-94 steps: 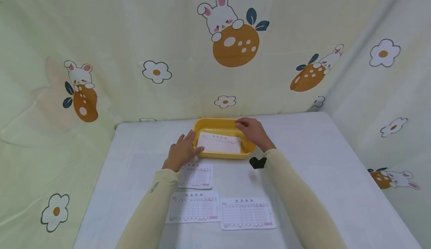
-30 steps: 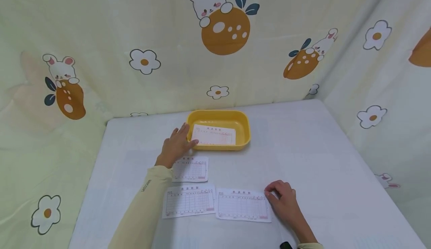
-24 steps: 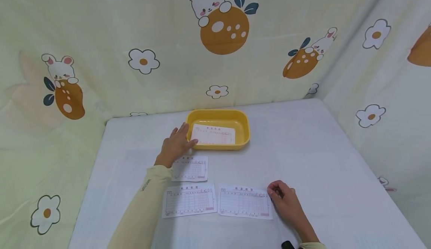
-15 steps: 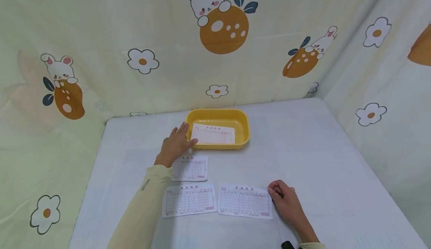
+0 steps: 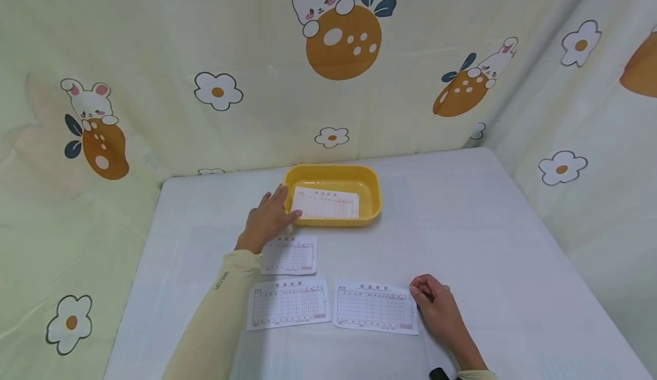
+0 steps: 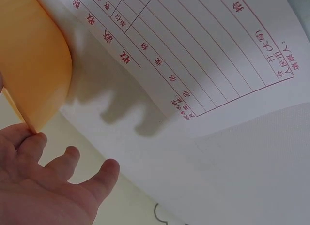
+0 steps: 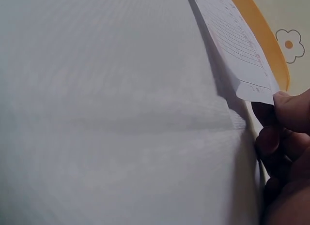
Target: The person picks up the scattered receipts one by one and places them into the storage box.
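My left hand [image 5: 267, 218] rests with spread fingers against the left end of a yellow plastic tray [image 5: 373, 204]. In the left wrist view its fingertips touch the tray's side [image 6: 48, 55]. A printed receipt slip [image 5: 328, 204] lies inside the tray. Between thumb and forefinger, my right hand [image 5: 438, 308] pinches the upper right corner of another receipt slip [image 5: 376, 307]; in the right wrist view, that slip's edge [image 7: 242, 65] stands raised off the cloth. A third receipt slip [image 5: 289, 304] lies to its left, and one [image 5: 292, 256] above that is partly covered by my left hand.
A white cloth [image 5: 487, 243] covers the table. Behind and at the sides hang curtains [image 5: 256, 37] printed with rabbits, fruit and flowers. The tray stands near the table's back edge. A small black object [image 5: 438, 374] shows at my right wrist.
My right hand has left the tray's right end and come down to the near right receipt slip, pinching its corner. That slip has shifted slightly right. My left hand has stayed at the tray.
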`<state>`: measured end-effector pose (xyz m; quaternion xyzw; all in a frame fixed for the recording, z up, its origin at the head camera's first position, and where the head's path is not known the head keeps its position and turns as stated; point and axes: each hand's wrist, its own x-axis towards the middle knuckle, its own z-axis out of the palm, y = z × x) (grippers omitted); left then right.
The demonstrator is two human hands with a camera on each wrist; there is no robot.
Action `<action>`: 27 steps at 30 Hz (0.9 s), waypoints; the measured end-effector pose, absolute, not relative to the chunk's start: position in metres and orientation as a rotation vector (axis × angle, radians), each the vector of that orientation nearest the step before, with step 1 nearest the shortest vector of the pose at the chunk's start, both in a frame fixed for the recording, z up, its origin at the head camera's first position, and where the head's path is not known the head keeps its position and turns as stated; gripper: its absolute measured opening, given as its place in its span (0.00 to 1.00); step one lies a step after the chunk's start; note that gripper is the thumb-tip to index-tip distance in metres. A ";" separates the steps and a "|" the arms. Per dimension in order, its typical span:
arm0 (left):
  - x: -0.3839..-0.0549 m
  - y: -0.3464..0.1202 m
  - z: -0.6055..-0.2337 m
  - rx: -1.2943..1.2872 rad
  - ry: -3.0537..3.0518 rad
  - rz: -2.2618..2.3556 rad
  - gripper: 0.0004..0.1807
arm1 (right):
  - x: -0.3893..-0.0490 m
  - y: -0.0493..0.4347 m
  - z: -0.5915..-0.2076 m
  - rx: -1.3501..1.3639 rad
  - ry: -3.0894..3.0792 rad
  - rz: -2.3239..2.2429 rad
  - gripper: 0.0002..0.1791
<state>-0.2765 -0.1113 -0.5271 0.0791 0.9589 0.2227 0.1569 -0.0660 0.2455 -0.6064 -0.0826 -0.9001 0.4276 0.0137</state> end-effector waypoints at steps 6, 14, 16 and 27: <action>-0.277 -0.112 -0.529 0.228 2.747 0.619 0.50 | -0.064 0.245 -0.604 -0.254 -2.802 1.355 0.03; -0.277 -0.112 -0.530 0.227 2.743 0.629 0.50 | -0.064 0.247 -0.604 -0.218 -2.713 1.411 0.03; -0.276 -0.112 -0.529 0.230 2.746 0.622 0.50 | -0.064 0.247 -0.604 -0.188 -2.687 1.416 0.04; -0.276 -0.111 -0.526 0.210 2.736 0.637 0.49 | -0.075 0.248 -0.589 -0.138 -2.683 1.360 0.03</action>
